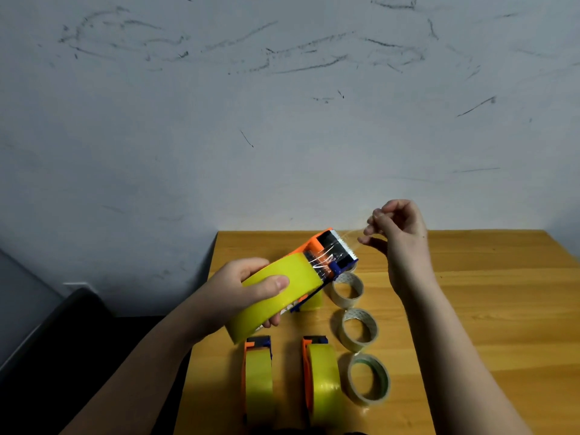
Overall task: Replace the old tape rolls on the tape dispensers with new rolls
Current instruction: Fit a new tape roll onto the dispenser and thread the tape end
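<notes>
We are gripping the yellow roll (276, 296) on the raised dispenser (326, 249) with our left hand (248, 287), fingers curled round it above the counter (470, 293). Our right hand (398, 233) is pinching the clear tape end (353, 235) beyond the blade. That film looks thin, sticky and quick to crumple, so we judge holding its very edge safest.

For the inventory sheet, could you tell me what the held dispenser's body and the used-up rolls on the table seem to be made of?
The dispenser in the left hand looks like moulded plastic, smooth orange and blue, with a toothed blade, probably metal. The three spent rolls look like pale printed cardboard cores, with perhaps a thin glossy film of tape left.
</notes>
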`<state>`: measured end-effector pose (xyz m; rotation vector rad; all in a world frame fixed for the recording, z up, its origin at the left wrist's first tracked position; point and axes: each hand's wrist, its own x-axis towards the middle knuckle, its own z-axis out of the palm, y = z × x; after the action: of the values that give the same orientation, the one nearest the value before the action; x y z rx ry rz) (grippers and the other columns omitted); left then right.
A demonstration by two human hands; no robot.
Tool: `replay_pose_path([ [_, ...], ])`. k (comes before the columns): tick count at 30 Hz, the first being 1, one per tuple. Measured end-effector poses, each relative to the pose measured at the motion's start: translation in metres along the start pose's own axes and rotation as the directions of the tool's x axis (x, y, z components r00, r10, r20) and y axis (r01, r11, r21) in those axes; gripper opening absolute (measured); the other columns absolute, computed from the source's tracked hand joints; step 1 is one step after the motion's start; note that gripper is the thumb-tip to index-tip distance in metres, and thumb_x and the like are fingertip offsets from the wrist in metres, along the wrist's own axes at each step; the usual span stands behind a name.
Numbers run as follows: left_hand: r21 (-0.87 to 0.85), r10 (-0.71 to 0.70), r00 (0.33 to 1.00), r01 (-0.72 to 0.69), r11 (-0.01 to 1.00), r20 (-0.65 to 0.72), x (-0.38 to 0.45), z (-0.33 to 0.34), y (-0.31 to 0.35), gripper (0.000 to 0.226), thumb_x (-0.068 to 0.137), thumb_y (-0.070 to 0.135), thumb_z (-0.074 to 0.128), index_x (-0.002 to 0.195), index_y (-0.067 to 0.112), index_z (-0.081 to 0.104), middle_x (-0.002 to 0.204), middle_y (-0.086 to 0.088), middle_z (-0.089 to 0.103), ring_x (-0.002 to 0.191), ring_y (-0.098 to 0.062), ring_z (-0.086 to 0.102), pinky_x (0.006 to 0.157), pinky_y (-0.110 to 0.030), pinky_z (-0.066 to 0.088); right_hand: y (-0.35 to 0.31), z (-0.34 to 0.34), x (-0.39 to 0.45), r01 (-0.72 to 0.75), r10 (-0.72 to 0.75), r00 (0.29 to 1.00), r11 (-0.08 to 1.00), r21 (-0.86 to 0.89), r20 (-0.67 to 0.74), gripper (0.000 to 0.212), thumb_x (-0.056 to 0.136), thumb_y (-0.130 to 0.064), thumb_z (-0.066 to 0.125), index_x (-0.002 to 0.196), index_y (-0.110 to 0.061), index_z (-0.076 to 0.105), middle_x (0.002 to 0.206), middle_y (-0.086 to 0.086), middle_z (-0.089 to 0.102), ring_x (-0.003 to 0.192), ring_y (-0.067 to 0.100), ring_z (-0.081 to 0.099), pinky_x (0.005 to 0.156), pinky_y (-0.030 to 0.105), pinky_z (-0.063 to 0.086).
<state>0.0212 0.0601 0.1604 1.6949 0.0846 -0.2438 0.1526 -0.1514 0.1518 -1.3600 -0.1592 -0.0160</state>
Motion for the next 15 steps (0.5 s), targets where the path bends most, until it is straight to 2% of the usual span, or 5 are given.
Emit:
replay_pose_path([
  [3, -0.069, 0.015, 1.0, -0.015, 0.997, -0.004, -0.002, -0.004, -0.002, 0.055, 0.061, 0.048, 0.065, 0.089, 0.001, 0.06, 0.061, -0.014, 0.066, 0.052, -0.02, 0.061, 0.053, -0.027, 0.053, -0.006, -0.013, 0.0, 0.034, -0.019, 0.966, 0.998, -0.052, 0.259, 0.019, 0.1, -0.005, 0.042, 0.097, -0.017, 0.056, 0.083, 0.001, 0.058, 0.067, 0.015, 0.059, 0.059, 0.03, 0.052],
  [5, -0.082, 0.021, 1.0, -0.021, 0.996, 0.001, -0.004, -0.005, -0.001, 0.056, 0.061, 0.048, 0.065, 0.09, 0.0, 0.06, 0.062, -0.014, 0.066, 0.052, -0.021, 0.061, 0.053, -0.028, 0.053, -0.012, -0.02, -0.001, 0.087, -0.043, 0.941, 0.989, -0.118, 0.337, 0.021, 0.101, -0.007, 0.04, 0.098, -0.016, 0.059, 0.091, 0.003, 0.063, 0.071, 0.019, 0.061, 0.06, 0.03, 0.052],
  [9, -0.038, 0.026, 1.0, -0.026, 0.999, -0.005, -0.002, -0.004, -0.001, 0.064, 0.06, 0.048, 0.066, 0.093, -0.006, 0.056, 0.065, -0.017, 0.066, 0.055, -0.024, 0.062, 0.054, -0.03, 0.053, -0.018, -0.021, -0.003, 0.086, -0.057, 0.961, 0.992, -0.096, 0.271, 0.019, 0.1, -0.005, 0.04, 0.099, -0.016, 0.055, 0.093, 0.005, 0.068, 0.073, 0.021, 0.062, 0.058, 0.029, 0.052],
  [13, 0.0, 0.06, 0.998, -0.06, 0.998, 0.019, -0.005, -0.004, -0.002, 0.049, 0.063, 0.045, 0.067, 0.085, 0.002, 0.058, 0.064, -0.014, 0.067, 0.055, -0.023, 0.063, 0.053, -0.029, 0.052, -0.012, -0.014, -0.008, -0.175, 0.176, 0.975, 0.984, -0.018, 0.137, 0.016, 0.096, -0.003, 0.045, 0.095, -0.018, 0.05, 0.078, 0.001, 0.071, 0.063, 0.014, 0.063, 0.052, 0.023, 0.049],
  [15, 0.026, 0.084, 0.996, -0.084, 0.996, -0.009, -0.007, -0.004, -0.004, 0.046, 0.063, 0.045, 0.067, 0.084, 0.005, 0.059, 0.067, -0.012, 0.068, 0.058, -0.023, 0.067, 0.053, -0.028, 0.052, -0.006, -0.012, -0.01, -0.283, 0.275, 0.95, 0.958, 0.038, 0.146, 0.019, 0.095, -0.002, 0.046, 0.087, -0.018, 0.052, 0.077, 0.001, 0.07, 0.06, 0.012, 0.061, 0.051, 0.022, 0.046],
])
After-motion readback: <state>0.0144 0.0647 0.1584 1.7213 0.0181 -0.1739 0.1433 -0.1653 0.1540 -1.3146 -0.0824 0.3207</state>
